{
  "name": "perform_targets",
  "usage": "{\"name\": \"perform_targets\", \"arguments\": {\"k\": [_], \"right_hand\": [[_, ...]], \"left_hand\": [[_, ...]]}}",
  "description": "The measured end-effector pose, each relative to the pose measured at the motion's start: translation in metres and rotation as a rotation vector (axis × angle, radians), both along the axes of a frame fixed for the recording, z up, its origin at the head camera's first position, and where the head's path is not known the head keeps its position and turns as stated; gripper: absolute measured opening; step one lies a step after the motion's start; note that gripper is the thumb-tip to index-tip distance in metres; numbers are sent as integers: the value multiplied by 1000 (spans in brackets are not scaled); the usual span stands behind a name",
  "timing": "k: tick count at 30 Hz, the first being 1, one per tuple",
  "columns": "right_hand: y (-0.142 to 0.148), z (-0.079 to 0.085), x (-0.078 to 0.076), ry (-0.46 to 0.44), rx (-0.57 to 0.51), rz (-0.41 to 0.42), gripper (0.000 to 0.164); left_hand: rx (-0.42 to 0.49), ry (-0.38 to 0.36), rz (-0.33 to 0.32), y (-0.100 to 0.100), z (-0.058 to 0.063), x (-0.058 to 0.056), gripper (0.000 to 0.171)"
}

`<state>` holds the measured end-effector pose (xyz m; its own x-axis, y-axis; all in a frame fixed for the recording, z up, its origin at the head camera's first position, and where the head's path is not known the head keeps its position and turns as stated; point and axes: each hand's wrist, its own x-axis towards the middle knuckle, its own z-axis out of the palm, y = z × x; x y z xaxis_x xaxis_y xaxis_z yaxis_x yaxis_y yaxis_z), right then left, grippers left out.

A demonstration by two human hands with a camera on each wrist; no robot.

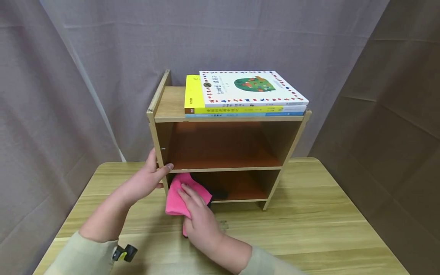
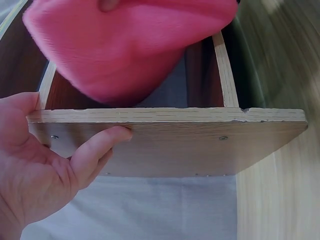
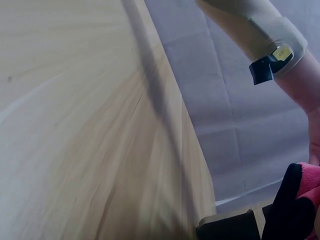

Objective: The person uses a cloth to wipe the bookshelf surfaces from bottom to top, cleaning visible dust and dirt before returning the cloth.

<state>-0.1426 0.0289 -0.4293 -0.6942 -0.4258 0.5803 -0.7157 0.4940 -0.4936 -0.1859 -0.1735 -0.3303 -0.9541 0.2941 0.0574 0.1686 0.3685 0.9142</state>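
Note:
A small wooden shelf with two open compartments stands on the table. My left hand grips its left side panel, thumb at the front edge and fingers along the outer face. In my right hand is a pink cloth with a black underside, held against the left front of the lower compartment. The cloth hides that corner. In the left wrist view the pink cloth hangs across the compartment opening. Only a pink and black piece of cloth shows at the right wrist view's lower right corner.
Several books lie stacked flat on the shelf's top board, to the right. The wood-grain table extends around the shelf. Grey curtains hang behind and at the sides. A small black device sits on the left wrist.

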Motion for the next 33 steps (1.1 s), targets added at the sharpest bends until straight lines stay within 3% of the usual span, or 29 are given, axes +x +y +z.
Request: {"name": "perform_targets", "arguments": {"k": [6,12,22,33], "right_hand": [[-7,5,4,26,-128,15,77],[-14,9,7,39,-180,56,75],[-20,13,2,128,-75,105,75],[-29,16,-5,182,18,100,71]], "left_hand": [[16,-5,-10,0,0,-1,75],[31,-10,-23,-2,0,-4,75],[-29,-5,-4,-4,1,-3,75],[-16,-15,3,-5,0,-5,74]]}}
